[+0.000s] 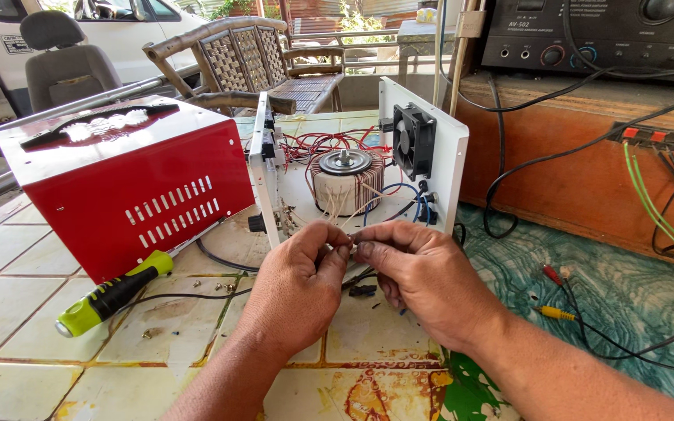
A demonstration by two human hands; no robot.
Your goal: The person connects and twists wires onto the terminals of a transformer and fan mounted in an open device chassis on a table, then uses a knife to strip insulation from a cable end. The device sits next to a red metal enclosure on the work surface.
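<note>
Your left hand and right hand meet, fingers pinched shut on thin wire, before open chassis; screwdriver on table.

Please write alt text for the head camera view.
Two bare hands, left hand and right hand, pinch thin wires together before an open white chassis holding a toroidal transformer and fan. A red cover and screwdriver lie left.

We look down from head height, close over our hands at the near edge of the tiled table, facing the far wooden bench.
</note>
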